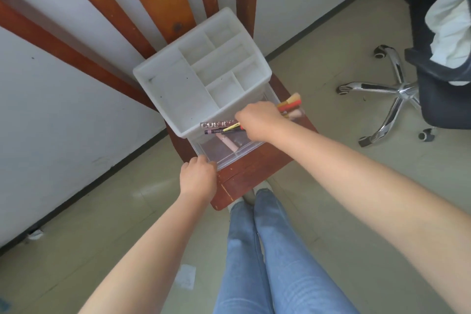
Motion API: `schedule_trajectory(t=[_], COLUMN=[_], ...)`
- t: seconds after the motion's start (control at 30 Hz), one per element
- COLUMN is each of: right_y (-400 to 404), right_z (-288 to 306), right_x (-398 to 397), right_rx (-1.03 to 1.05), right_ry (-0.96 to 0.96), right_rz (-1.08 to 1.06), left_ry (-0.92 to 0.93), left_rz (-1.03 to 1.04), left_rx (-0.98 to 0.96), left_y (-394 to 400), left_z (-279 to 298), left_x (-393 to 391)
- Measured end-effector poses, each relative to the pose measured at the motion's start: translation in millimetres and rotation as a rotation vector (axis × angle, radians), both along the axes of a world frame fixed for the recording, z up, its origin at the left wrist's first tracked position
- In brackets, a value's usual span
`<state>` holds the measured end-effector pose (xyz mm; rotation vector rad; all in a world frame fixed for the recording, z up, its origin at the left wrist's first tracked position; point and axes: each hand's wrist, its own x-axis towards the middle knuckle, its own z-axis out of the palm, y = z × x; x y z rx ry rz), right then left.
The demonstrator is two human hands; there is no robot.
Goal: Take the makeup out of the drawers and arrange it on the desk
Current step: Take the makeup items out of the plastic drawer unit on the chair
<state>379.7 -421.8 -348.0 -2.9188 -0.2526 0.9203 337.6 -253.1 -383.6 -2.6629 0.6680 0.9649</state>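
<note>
On the wooden chair seat (244, 176) stood a white organizer (201, 79), its compartments facing up and its back near the chair's slats. Below it a clear drawer (224, 153) was pulled out toward the seat's front edge, with bare wood left only at the near corner. Right hand (260, 122), fingers curled, gripped a bundle of makeup pencils and brushes (290, 106) above the drawer; ends stuck out both sides of the fist. Left hand (197, 178) pinched the drawer's front left corner. One pink tube (228, 143) lay inside the drawer, just below the right hand.
</note>
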Motion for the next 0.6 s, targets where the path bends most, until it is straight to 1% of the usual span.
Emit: schedule_trajectory(t=[0.1, 0.17, 0.23, 0.27, 0.3, 0.4, 0.47, 0.53, 0.6], right_y=[-9.8, -21.1, -34.0, -39.8, -44.2, -49.0, -49.4, -48.7, -49.2], right_z=[-3.3, -1.3, -1.7, -4.1, -7.6, -20.8, -29.3, -36.5, -42.3], right_x=[-0.1, -12.9, -34.4, -46.3, -57.4, -80.4, -85.3, -85.0, -85.4], right_rx=[-0.041, -0.021, 0.01, 0.033, 0.059, 0.174, 0.233, 0.277, 0.329], right_ry=[0.052, 0.052, 0.065, 0.075, 0.092, 0.129, 0.129, 0.109, 0.083], right_rz=[-0.014, -0.057, -0.132, -0.202, -0.287, -0.545, -0.645, -0.686, -0.748], left_ry=[0.007, -0.002, -0.013, -0.008, 0.006, -0.004, -0.015, -0.001, 0.028], left_rz=[-0.016, 0.004, 0.053, 0.031, -0.034, -0.337, -0.462, -0.486, -0.391], left_rx=[-0.055, -0.168, -0.284, -0.293, -0.267, -0.12, -0.051, -0.034, -0.061], left_y=[-3.8, -10.1, -19.0, -23.9, -28.5, -42.3, -50.7, -54.4, -58.6], left_z=[0.6, 2.6, 3.0, 1.3, -2.5, -17.1, -24.4, -27.2, -27.3], left_x=[5.1, 10.4, 17.8, 23.2, 29.1, 45.3, 50.7, 52.1, 51.0])
